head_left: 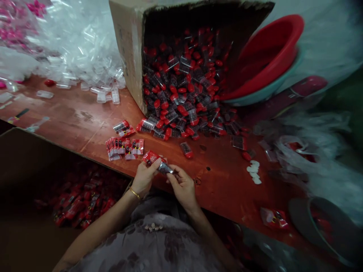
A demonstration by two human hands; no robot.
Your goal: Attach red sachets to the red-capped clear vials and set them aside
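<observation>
My left hand, with a gold bracelet at the wrist, pinches a red printed packet between thumb and fingers. A small clear container with dark contents lies against the packet, spanning both hands. My right hand grips the near end of that container, its fingertips partly hiding it. Just left of my hands, a fanned row of red printed packets lies on the table, with a red-capped clear container behind it. Another red-capped container rests on the table beyond my right hand.
A cardboard box on its side spills many red-capped containers. Beside it lean red and pale-blue basins. Clear empty containers are heaped at back left. A box of red packaged pieces sits below the reddish table edge.
</observation>
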